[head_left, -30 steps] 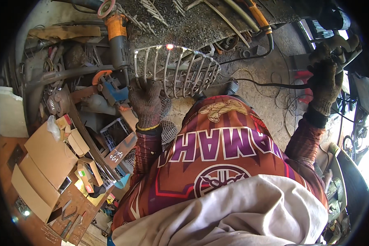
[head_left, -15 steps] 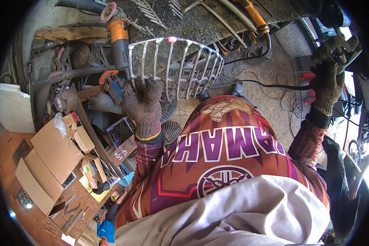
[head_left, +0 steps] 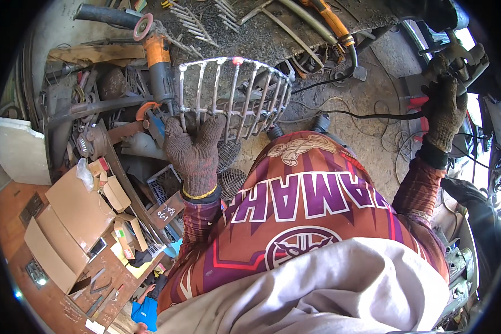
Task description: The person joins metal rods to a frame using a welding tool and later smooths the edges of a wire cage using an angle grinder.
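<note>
A curved cage of welded metal rods (head_left: 243,112) tilts in front of me, with a glowing red spot on its upper rim. My left hand (head_left: 195,153), in a knitted brown glove, is closed on the cage's near left bars, thumb and fingers apart around them. Far to the right, my right hand (head_left: 448,108), also gloved, is closed by a dark metal fixture (head_left: 461,62). Its fingers are partly hidden, so what they grip is unclear. A black cable (head_left: 367,116) runs toward that hand from the left.
An angle grinder (head_left: 159,61) with an orange body stands left of the cage. Loose rods (head_left: 192,25) lie on the dark worktop (head_left: 250,44) beyond it. Another orange tool (head_left: 334,22) rests at the back. An opened cardboard box (head_left: 78,206) sits at left; a person in blue (head_left: 145,312) is at lower left.
The cage has shifted and turned slightly in my left hand's hold. The glow on its rim looks duller. My right hand stays almost in place, and the view has shifted a little.
</note>
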A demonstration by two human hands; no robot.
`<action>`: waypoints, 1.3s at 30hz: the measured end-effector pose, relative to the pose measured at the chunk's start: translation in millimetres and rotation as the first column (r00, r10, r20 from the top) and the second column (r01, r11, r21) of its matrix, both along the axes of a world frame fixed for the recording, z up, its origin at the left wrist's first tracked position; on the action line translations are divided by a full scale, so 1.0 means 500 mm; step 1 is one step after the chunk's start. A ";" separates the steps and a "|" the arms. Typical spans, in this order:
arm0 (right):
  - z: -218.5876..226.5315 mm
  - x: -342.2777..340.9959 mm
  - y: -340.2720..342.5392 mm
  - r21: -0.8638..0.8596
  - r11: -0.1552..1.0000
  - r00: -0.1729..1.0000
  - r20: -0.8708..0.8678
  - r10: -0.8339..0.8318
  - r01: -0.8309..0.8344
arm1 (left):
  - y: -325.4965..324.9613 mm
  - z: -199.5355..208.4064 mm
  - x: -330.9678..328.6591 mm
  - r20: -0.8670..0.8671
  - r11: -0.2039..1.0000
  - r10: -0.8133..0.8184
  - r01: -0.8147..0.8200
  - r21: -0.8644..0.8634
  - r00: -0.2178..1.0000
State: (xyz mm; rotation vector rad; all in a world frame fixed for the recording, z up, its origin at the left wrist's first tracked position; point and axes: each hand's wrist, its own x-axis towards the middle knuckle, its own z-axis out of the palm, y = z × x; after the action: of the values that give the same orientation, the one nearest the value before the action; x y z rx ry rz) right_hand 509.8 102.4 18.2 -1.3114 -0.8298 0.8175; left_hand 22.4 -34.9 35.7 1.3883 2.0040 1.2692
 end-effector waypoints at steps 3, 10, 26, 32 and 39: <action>0.001 0.017 0.000 0.034 0.999 1.000 0.011 -0.023 0.023 | 0.032 0.027 0.033 -0.100 0.989 -0.096 0.106 0.099 0.990; 0.073 0.047 0.074 0.245 0.925 0.923 0.183 -0.339 0.291 | 0.025 -0.022 0.002 0.029 0.987 0.029 -0.033 0.155 0.999; 0.036 0.093 0.294 0.153 0.920 0.303 0.914 -0.270 0.361 | 0.014 0.000 0.030 0.345 0.985 0.065 -0.116 0.131 0.936; 0.040 0.085 0.317 0.157 0.913 0.268 0.925 -0.269 0.377 | 0.012 -0.014 0.025 0.517 0.974 0.034 -0.145 0.175 0.855; 0.032 0.070 0.320 0.184 0.905 0.276 0.912 -0.303 0.384 | 0.019 -0.022 -0.001 0.526 0.968 0.017 -0.146 0.206 0.850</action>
State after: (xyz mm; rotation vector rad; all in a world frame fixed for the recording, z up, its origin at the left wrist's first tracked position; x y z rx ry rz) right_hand 544.8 262.6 34.1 -1.9606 -1.3213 -0.4164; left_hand 22.0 -25.3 24.6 0.9108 1.5828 1.7520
